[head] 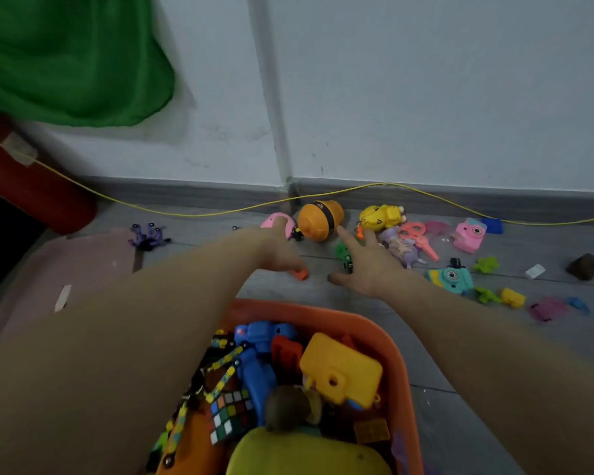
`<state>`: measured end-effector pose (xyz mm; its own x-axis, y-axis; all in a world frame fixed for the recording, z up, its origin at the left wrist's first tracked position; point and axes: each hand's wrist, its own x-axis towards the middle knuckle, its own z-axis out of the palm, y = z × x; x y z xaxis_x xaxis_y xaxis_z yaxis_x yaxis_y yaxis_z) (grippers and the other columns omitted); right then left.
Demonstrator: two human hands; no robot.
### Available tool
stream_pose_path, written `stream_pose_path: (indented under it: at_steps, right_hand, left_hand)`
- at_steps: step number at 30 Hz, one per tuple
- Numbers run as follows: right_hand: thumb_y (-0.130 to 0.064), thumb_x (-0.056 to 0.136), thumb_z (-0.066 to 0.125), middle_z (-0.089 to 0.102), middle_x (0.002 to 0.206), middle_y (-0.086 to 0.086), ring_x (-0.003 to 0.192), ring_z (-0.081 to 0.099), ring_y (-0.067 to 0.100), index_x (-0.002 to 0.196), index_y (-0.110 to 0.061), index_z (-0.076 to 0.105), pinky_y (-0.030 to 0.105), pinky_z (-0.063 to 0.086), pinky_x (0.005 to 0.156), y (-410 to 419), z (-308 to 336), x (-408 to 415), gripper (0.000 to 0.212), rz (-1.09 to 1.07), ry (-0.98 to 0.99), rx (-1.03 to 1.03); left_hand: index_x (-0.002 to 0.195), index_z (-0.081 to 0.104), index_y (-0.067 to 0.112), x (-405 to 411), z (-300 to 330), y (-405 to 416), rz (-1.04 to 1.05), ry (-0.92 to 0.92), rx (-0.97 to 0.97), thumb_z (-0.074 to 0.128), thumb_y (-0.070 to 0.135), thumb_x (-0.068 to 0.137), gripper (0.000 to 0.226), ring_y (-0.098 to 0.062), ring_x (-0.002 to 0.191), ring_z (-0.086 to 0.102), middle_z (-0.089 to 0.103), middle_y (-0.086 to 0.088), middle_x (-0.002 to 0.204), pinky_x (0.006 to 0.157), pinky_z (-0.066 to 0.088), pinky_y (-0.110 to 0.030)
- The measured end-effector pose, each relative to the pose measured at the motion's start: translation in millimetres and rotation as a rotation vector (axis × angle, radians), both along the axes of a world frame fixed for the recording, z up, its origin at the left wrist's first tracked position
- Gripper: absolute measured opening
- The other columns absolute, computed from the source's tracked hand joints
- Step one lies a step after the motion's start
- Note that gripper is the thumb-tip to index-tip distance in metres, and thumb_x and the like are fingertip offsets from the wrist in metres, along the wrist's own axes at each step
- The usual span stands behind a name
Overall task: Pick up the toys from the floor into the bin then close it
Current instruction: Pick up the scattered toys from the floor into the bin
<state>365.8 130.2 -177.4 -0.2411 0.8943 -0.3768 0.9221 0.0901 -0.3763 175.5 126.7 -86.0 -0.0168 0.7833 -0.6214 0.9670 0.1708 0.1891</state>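
Our left hand reaches out over the floor, grip unclear, a small orange block at its fingertips. Our right hand is spread, empty, just short of the orange dome toy. The orange bin sits below both wrists, full of toys.

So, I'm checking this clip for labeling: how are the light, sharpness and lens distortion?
Head view: dim, flat light, no glare; soft all over, with the near forearms and bin edge smeared; wide-angle bending shows in the curved baseboard; hands blurred, floor toys still recognizable.
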Motion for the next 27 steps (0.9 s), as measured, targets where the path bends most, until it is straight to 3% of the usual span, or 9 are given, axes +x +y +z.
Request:
stream_pose_path:
  at_steps: [2,5,7,9,12,16,21,25,27]
  right_hand:
    - [-0.060,0.083,0.063,-0.007,0.161,0.014,0.141,0.027,0.045,0.155,-0.039,-0.005,0.054,0.038,0.107,8,-4,-1,0.102,0.030,-0.065,-0.005]
    - [-0.062,0.086,0.058,-0.008,0.159,0.017,0.138,0.030,0.047,0.156,-0.034,-0.004,0.054,0.038,0.108,19,-11,-2,0.098,0.043,-0.137,-0.016]
    - [-0.060,0.089,0.055,0.000,0.155,0.020,0.131,0.039,0.047,0.155,-0.030,0.008,0.051,0.041,0.104,21,-16,-6,0.086,0.063,-0.193,0.024]
    - [-0.052,0.092,0.054,0.009,0.149,0.021,0.117,0.052,0.045,0.149,-0.027,0.024,0.046,0.047,0.092,22,-21,-11,0.069,0.066,-0.215,0.110]
    - [-0.037,0.095,0.053,0.014,0.148,0.021,0.105,0.058,0.041,0.139,-0.021,0.036,0.038,0.042,0.071,21,-28,-13,0.049,0.097,-0.234,0.220]
    - [-0.018,0.095,0.050,0.026,0.142,0.022,0.105,0.056,0.040,0.132,-0.010,0.041,0.040,0.043,0.066,14,-34,-10,0.038,0.151,-0.290,0.303]
    - [-0.019,0.091,0.057,0.036,0.127,0.019,0.095,0.056,0.039,0.121,-0.006,0.048,0.037,0.039,0.060,-1,-23,2,0.034,0.098,-0.138,0.302]
    - [-0.023,0.084,0.067,0.051,0.107,0.016,0.095,0.056,0.034,0.103,-0.008,0.056,0.033,0.042,0.071,-6,3,2,0.026,-0.175,0.161,0.240]
    - [-0.025,0.083,0.067,0.058,0.089,0.014,0.068,0.066,0.030,0.091,-0.015,0.054,0.030,0.048,0.055,-2,35,-6,0.018,-0.295,0.333,0.197]
  left_hand:
    - [0.155,-0.014,0.024,0,-6,7,-0.009,0.062,-0.059,0.075,0.056,0.076,0.123,-0.038,0.131,0.042,0.020,-0.016,0.159,0.094,0.048,-0.042]
    - [0.157,-0.004,0.021,3,-18,17,-0.063,0.099,-0.092,0.072,0.052,0.080,0.112,-0.035,0.135,0.038,0.022,-0.015,0.157,0.095,0.047,-0.039]
    - [0.155,0.008,0.021,3,-31,25,-0.083,0.091,-0.093,0.074,0.055,0.076,0.109,-0.031,0.126,0.048,0.036,-0.013,0.147,0.091,0.052,-0.037]
    - [0.151,0.013,0.026,5,-48,35,-0.060,0.041,-0.139,0.074,0.053,0.072,0.103,-0.029,0.105,0.063,0.052,-0.013,0.130,0.087,0.056,-0.040]
    - [0.141,0.027,0.026,10,-67,36,-0.074,-0.021,-0.202,0.071,0.040,0.080,0.077,-0.031,0.091,0.070,0.059,-0.016,0.120,0.080,0.060,-0.046]
    - [0.121,0.050,0.007,11,-73,38,-0.196,0.017,-0.293,0.060,0.022,0.092,0.035,-0.031,0.093,0.072,0.070,-0.018,0.104,0.084,0.059,-0.045]
    - [0.119,0.052,0.009,7,-52,35,-0.159,-0.059,-0.282,0.051,0.023,0.096,0.027,-0.024,0.092,0.072,0.069,-0.009,0.106,0.082,0.060,-0.039]
    - [0.113,0.051,0.009,6,-14,25,-0.165,-0.107,-0.148,0.044,0.029,0.096,0.027,-0.022,0.078,0.073,0.068,-0.013,0.103,0.076,0.061,-0.036]
    - [0.109,0.053,0.005,10,10,16,-0.135,-0.187,-0.086,0.041,0.028,0.097,0.029,-0.023,0.069,0.070,0.066,-0.016,0.099,0.064,0.060,-0.033]
